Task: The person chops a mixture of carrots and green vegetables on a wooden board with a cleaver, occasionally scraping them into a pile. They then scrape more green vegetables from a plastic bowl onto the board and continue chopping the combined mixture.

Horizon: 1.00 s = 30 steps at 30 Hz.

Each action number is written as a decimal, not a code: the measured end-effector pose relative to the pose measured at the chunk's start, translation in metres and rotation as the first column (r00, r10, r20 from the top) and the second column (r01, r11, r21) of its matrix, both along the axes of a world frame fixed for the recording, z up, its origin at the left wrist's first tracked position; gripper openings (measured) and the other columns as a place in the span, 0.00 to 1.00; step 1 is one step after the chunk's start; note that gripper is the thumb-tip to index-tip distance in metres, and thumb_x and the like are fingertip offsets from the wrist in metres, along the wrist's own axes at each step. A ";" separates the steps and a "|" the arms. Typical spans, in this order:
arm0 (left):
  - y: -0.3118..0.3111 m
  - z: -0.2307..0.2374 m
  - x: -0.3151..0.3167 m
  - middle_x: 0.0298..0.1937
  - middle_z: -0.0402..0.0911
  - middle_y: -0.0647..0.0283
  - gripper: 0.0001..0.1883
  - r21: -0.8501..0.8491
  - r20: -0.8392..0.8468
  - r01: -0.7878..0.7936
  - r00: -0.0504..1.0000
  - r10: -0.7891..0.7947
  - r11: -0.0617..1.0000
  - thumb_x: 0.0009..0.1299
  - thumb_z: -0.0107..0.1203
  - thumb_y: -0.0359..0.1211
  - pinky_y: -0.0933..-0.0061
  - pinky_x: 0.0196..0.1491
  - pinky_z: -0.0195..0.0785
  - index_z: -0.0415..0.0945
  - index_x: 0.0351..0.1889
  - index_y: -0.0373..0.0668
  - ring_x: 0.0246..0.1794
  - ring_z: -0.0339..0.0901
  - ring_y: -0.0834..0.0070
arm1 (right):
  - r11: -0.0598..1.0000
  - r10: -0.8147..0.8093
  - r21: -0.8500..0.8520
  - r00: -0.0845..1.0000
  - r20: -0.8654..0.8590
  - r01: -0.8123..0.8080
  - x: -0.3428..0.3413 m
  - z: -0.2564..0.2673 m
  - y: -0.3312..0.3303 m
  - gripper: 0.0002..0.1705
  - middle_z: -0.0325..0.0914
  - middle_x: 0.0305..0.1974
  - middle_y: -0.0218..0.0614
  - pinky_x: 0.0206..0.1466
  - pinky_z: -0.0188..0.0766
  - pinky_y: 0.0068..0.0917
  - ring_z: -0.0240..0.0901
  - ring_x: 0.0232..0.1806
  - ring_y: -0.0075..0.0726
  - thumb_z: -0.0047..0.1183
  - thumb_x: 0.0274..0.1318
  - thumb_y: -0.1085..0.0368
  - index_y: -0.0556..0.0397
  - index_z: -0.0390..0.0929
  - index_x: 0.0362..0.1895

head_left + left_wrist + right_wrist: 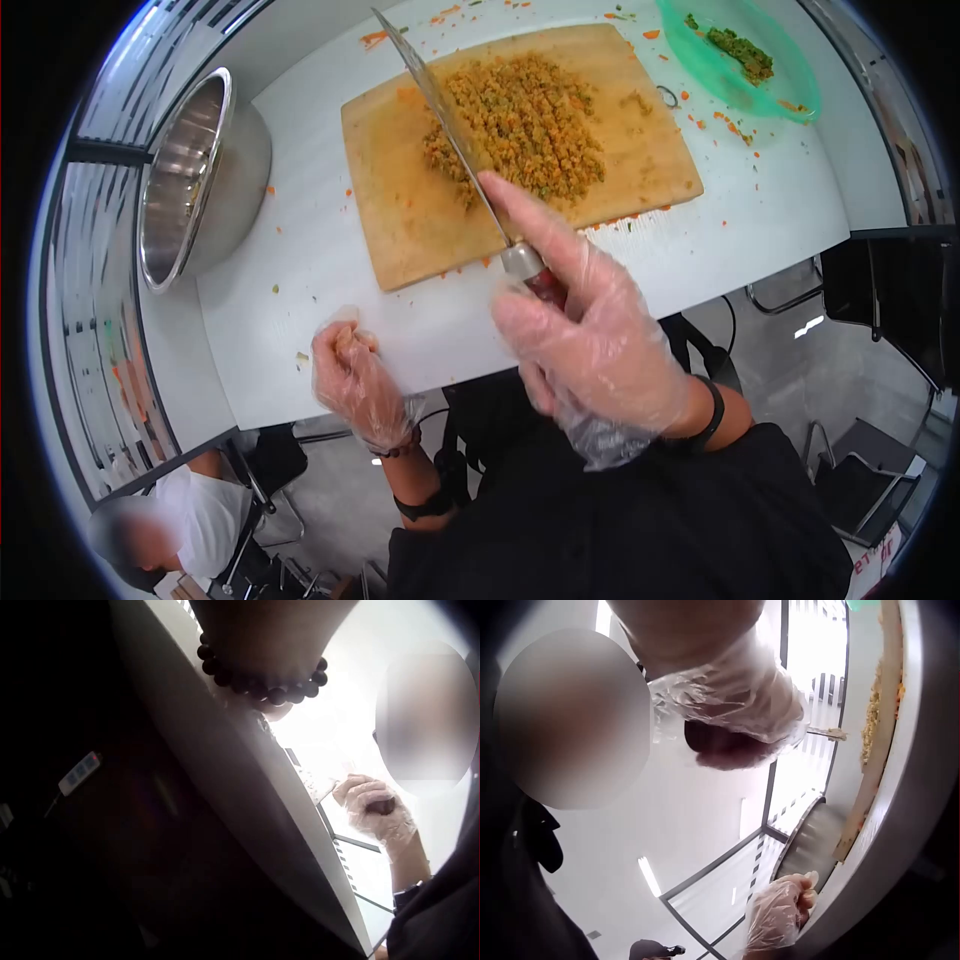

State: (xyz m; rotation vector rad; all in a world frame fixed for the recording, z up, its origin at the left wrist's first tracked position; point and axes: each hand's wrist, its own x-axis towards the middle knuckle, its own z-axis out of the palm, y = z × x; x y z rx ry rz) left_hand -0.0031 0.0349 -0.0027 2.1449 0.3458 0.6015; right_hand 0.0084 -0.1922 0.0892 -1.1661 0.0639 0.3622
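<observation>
In the head view my right hand, in a clear plastic glove, grips a kitchen knife by its dark red handle, index finger stretched along the blade. The blade is seen nearly edge-on and overlaps a wooden cutting board. Spread over the board is a heap of finely chopped orange and green vegetables. At the table's near edge rests my gloved left hand, its fingers loosely curled with nothing seen in them. The right wrist view shows the butt of the knife handle poking from the fist.
A steel bowl stands on the left of the white table. At the back right lies a green translucent bowl with chopped greens inside. Orange scraps dot the tabletop. Another person sits at lower left, near chairs.
</observation>
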 end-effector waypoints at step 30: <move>0.002 -0.007 0.001 0.30 0.77 0.62 0.08 -0.080 0.034 -0.002 0.999 0.005 0.997 0.73 0.45 0.24 0.78 0.34 0.65 0.77 0.42 0.34 0.28 0.70 0.79 | 0.978 -0.208 -0.004 0.976 -0.062 0.208 -0.002 0.007 -0.023 0.41 0.66 0.22 0.28 0.13 0.60 0.18 0.60 0.10 0.20 0.46 0.63 0.71 0.58 0.48 0.79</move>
